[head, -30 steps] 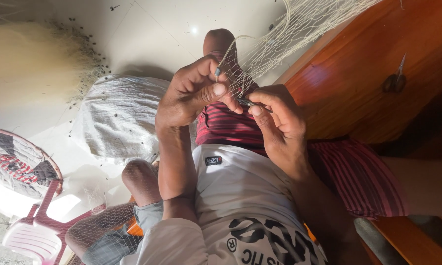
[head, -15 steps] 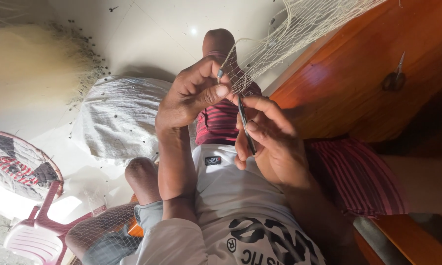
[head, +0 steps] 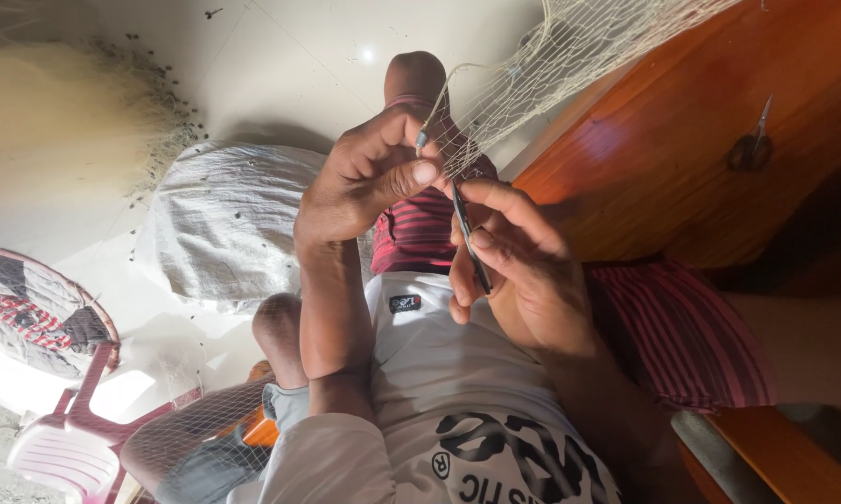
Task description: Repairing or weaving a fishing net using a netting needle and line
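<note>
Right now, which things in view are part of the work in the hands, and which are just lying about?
In use:
- fishing net, pinched by the left hand
- netting needle, dark and slim, held by the right hand

Lying about:
- grey sack on the floor
- pink plastic chair
- round net frame
- wooden panel

White printed shirt (head: 458, 392), striped shorts (head: 420, 229)
</note>
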